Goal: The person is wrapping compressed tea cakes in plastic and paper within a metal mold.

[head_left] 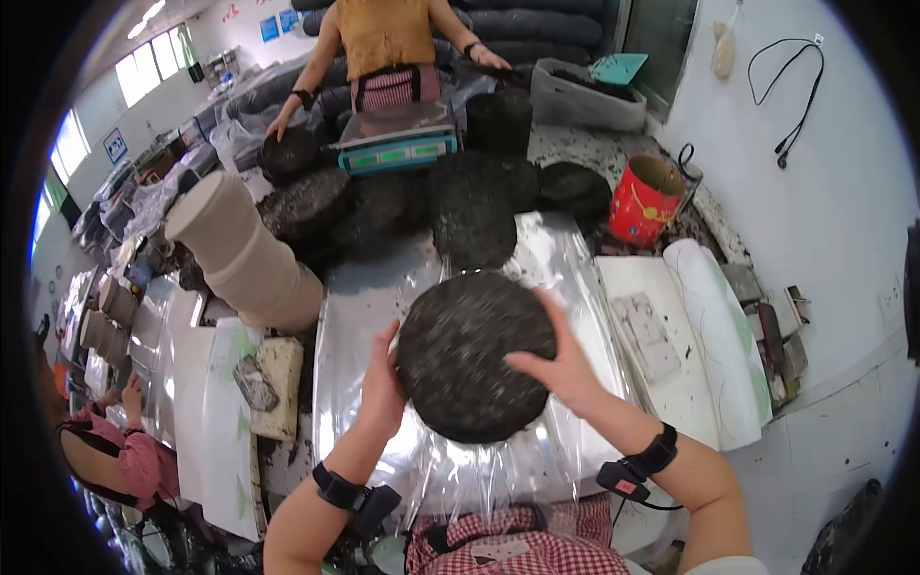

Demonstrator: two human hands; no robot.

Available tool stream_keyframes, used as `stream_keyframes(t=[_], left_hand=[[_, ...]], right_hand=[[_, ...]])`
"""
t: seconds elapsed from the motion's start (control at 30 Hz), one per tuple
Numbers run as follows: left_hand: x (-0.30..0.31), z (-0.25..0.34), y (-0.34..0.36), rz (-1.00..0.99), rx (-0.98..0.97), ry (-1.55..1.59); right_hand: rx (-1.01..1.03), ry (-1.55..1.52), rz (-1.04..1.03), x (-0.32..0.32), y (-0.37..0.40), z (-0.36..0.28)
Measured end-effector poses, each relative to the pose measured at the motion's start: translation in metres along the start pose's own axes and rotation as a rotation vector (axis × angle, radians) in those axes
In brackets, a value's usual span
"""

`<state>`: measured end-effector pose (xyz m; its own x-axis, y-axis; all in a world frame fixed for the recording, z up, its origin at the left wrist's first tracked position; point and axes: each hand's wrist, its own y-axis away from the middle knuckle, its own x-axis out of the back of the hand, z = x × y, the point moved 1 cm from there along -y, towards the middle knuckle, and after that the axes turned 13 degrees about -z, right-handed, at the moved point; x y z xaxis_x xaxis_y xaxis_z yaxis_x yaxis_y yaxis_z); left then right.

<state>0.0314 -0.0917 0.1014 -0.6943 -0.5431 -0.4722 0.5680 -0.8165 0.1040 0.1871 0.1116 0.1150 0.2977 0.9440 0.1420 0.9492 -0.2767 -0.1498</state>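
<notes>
A thick, round, black pressed cake (474, 359) with a rough, flaky surface is held up between both hands, above a shiny silver sheet (364, 335). My left hand (383, 388) cups its left edge, the fingers mostly hidden behind the rim. On the right side my right hand (565, 369) grips the edge, its thumb lying across the top face. Just beyond the held cake, more dark cakes (472, 222) are piled on the far part of the table.
A digital scale (398, 139) stands at the back, with a co-worker (388, 48) behind it touching another dark cake (290, 151). A tall pale stack of round pieces (244, 254) leans at left. A red bucket (647, 201) and white roll (719, 345) are at right.
</notes>
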Motion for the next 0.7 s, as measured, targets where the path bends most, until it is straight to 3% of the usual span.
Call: stream_keyframes(t=[0.03,0.07,0.13,0.2,0.27,0.33,0.37,0.47,0.53,0.57,0.63,0.67,0.7], left_hand=[[0.009,-0.006,-0.001,0.029,-0.016,0.024],[0.021,-0.031,0.005,0.047,0.021,0.054],[0.040,-0.039,-0.004,0.073,-0.105,-0.623],[0.020,-0.046,0.002,0.306,-0.236,-2.094],[-0.015,-0.018,0.002,-0.127,-0.482,-1.997],[-0.026,-0.011,-0.006,-0.394,-0.455,-1.831],[-0.017,-0.034,-0.020,-0.571,-0.352,-1.833],[-0.018,-0.042,-0.030,-0.629,-0.275,-1.874],[-0.018,-0.050,-0.031,-0.660,-0.256,-1.875],[-0.019,-0.056,-0.031,-0.695,-0.189,-1.955],[-0.017,-0.059,-0.037,-0.739,-0.133,-1.977],[-0.021,-0.070,-0.039,-0.799,0.052,-2.287],[-0.022,-0.068,-0.045,-0.827,0.118,-2.133]], right_hand=[[0.011,-0.215,-0.020,-0.004,-0.002,0.007],[-0.040,-0.217,-0.022,-0.014,0.014,0.025],[-0.069,0.112,-0.003,-0.030,0.017,0.043],[-0.055,0.415,0.052,-0.038,0.033,0.045],[-0.067,0.397,0.105,-0.034,0.036,0.054],[-0.116,0.414,0.097,-0.034,0.032,0.046],[-0.182,0.404,0.089,-0.035,0.040,0.046],[-0.073,0.663,0.028,-0.025,0.016,0.023],[0.163,1.227,-0.215,-0.027,0.003,0.001],[0.269,1.049,-0.541,-0.028,-0.019,0.018],[0.257,1.072,-0.635,-0.036,-0.012,0.051],[0.238,1.094,-0.673,-0.031,-0.022,0.053],[0.208,1.079,-0.691,-0.031,-0.025,0.065]])
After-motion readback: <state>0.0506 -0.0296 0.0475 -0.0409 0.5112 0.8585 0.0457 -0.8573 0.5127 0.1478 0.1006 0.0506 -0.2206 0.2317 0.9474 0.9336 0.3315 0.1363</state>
